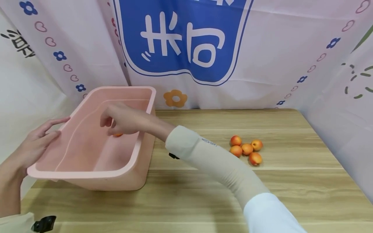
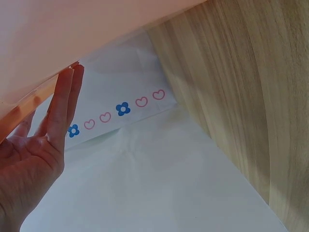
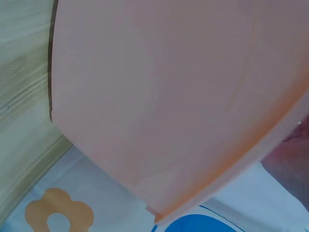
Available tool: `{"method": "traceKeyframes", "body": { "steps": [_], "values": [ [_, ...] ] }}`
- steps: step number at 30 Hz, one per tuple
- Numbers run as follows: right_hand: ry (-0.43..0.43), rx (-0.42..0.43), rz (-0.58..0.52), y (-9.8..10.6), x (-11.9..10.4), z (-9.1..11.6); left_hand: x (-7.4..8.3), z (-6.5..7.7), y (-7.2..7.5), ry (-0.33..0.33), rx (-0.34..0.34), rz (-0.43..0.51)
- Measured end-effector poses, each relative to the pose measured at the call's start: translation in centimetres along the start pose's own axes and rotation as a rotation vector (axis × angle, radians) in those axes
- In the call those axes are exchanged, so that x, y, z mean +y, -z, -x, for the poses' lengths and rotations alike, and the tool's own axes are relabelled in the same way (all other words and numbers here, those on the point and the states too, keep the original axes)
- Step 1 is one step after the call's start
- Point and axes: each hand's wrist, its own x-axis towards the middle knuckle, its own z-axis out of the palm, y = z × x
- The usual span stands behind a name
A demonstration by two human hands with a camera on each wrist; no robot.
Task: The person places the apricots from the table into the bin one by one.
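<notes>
A deep pink plastic bin (image 1: pixel 96 174) stands at the left of the table. My left hand (image 1: pixel 36 142) holds its left rim, thumb over the edge; in the left wrist view its fingers (image 2: pixel 63 101) lie straight along the outside. Over the bin's opening reaches my right hand (image 1: pixel 123 119), its fingers loosely bent, with nothing visible between fingertips and thumb. Just below that hand shows part of an orange apricot (image 1: pixel 118 135), the rest hidden behind the hand. On the table to the right, several red-orange apricots (image 1: pixel 247 149) lie clustered together.
The wooden table (image 1: pixel 204 200) runs from the bin to the right. Behind it hangs a white printed cloth (image 1: pixel 276 58) with a blue sign; more white cloth (image 1: pixel 344 106) borders the right side. My right forearm crosses above the tabletop.
</notes>
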Motion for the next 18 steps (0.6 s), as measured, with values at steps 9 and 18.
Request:
{"method": "traceKeyframes", "body": {
  "steps": [9,18],
  "values": [
    [0.139,0.098,-0.009,1.0,-0.6,3.0,0.0,0.0,-0.1,-0.012,0.007,-0.026],
    [0.147,0.151,-0.136,1.9,0.5,6.3,0.2,-0.1,-0.3,0.012,0.015,-0.075]
  ]
}}
